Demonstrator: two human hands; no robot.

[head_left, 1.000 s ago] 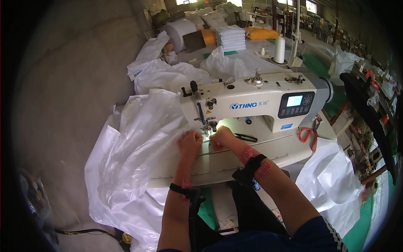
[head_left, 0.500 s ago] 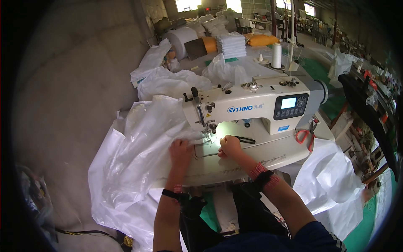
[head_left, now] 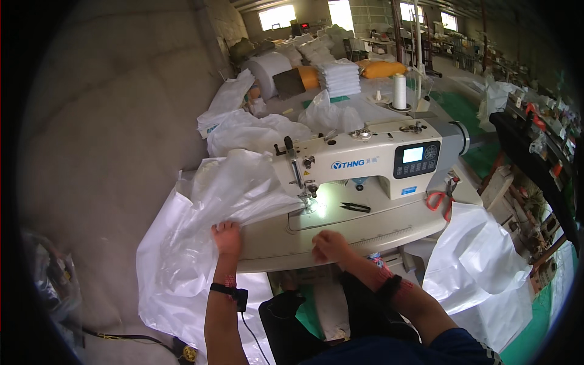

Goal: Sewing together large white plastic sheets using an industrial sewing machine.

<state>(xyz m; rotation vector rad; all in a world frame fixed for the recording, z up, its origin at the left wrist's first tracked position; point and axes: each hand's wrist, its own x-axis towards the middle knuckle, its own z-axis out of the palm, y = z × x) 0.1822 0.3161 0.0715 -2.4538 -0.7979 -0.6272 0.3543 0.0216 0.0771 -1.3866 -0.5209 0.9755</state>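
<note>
A white sewing machine stands on its pale table, with its lamp lighting the needle area. Thin white plastic sheeting runs from under the presser foot and hangs off the table's left side. My left hand is closed on the sheeting's near edge, at the left end of the table. Over the front edge of the table is my right hand, fingers curled together; whatever is in them, if anything, is hidden. Black thread snips lie on the machine bed beyond my right hand.
Red-handled scissors lie at the table's right end. More white sheeting hangs there. A white thread cone stands behind the machine. Farther back are a stack of folded white sheets and an orange bundle. A grey wall is at left.
Both hands have drawn back from the needle area toward me, the left one also leftward. The sheeting's edge now stretches from the presser foot to my left hand.
</note>
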